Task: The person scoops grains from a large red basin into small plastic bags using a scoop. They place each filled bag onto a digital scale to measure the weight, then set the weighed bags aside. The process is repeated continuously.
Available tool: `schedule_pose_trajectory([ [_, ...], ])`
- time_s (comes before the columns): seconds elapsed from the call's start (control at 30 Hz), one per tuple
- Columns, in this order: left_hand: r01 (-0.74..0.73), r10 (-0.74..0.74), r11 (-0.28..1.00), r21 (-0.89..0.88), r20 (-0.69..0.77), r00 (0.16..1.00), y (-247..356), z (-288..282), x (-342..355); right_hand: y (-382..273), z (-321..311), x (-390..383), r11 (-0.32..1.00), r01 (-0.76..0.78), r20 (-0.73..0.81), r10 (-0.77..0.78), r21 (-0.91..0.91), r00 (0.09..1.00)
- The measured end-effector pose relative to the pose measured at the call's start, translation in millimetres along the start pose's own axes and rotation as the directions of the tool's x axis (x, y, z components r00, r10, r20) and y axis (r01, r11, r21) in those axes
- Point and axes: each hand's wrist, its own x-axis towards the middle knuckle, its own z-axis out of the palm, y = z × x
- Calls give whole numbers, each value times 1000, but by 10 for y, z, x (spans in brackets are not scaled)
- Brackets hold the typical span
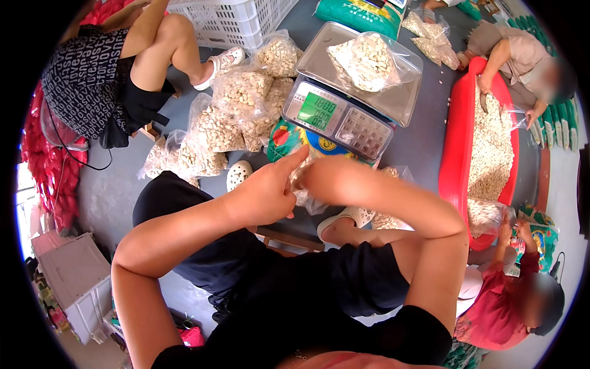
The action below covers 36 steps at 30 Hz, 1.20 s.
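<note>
In front of my lap, my left hand (261, 194) closes around the gathered neck of a clear plastic bag (314, 205), its index finger stretched along the far side. My right hand (326, 179) is up against it, smeared by motion, with its fingers hidden; whether it grips the bag I cannot tell. Just beyond my hands stands a digital scale (338, 117) with a lit green display. On its metal pan rests an open-looking clear bag of pale beans or nuts (367, 61).
Filled bags (243, 92) are heaped left of the scale. A long red tub (455, 135) of the same pale pieces stands at right, with two people working at it. A seated person (92, 80) is at far left, near a white crate (236, 21). Green sacks (362, 18) lie behind.
</note>
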Motion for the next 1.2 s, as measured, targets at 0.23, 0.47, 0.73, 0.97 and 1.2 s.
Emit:
schedule_pose_trajectory([
  [0.23, -32, 34, 995, 92, -21, 999, -69, -25, 50, 1304, -999, -872, 727, -674, -583, 606, 132, 541],
  [0.47, 29, -30, 987, 156, 3, 1000, -85, -57, 70, 2201, -839, -663, 460, -419, -121, 773, 783, 622],
  [0.73, 94, -101, 979, 180, 29, 994, -99, -77, 79, 2387, -1001, -19, 749, -379, -524, 655, 543, 544],
  [0.97, 87, -94, 981, 175, 33, 995, -114, -139, 55, 2064, -1307, 510, 768, -506, -585, 632, 391, 508],
  [1.2, -85, 100, 975, 207, -65, 993, -289, -212, -68, 2035, -1427, 465, 731, 145, -715, 572, 667, 402],
])
